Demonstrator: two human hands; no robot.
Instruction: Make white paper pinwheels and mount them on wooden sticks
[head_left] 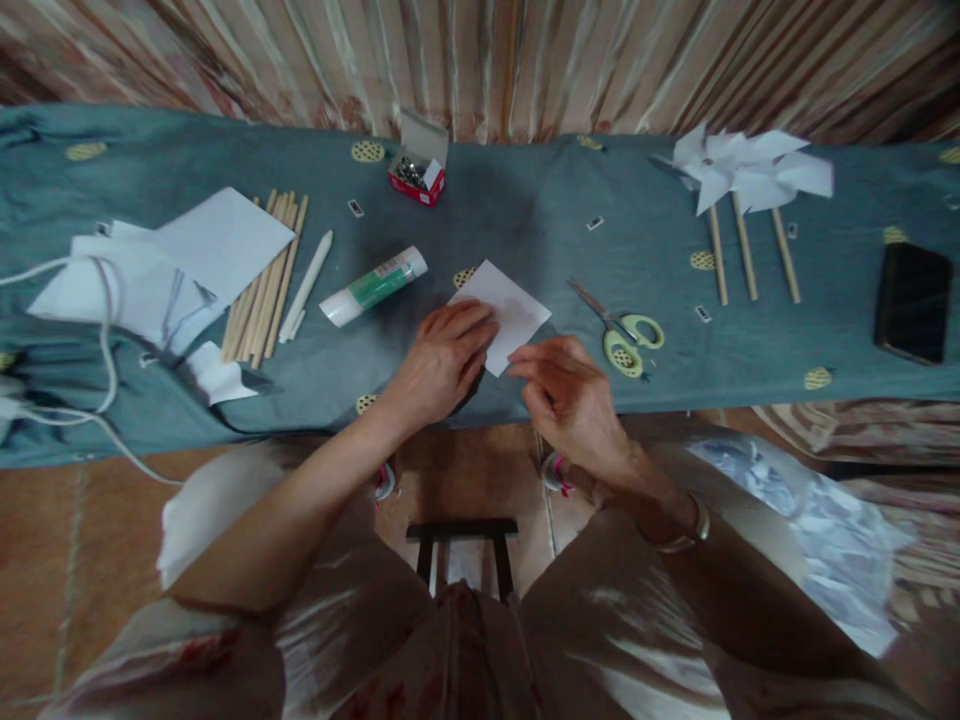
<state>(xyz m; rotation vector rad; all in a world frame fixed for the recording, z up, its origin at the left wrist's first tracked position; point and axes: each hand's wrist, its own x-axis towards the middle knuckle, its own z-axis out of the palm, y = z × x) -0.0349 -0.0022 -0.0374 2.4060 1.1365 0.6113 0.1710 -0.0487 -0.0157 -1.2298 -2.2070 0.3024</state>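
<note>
A small white paper square [514,305] lies turned cornerwise on the blue-green cloth in front of me. My left hand [450,355] rests on its left part, fingers together and pressing flat on the paper. At the lower right edge, my right hand [566,390] has its fingers curled, thumb and fingertips close together beside the paper; whether they pinch anything is too small to tell. Green-handled scissors [626,340] lie to the right of the paper, blades pointing up and left. A green and white glue stick [375,285] lies to the left.
Wooden sticks [274,280], a white pen [307,285] and white paper sheets [225,240] lie left, near a white cable [112,350]. An open red box [418,175] stands behind. Paper pinwheels [750,170] and a black phone [913,300] are right.
</note>
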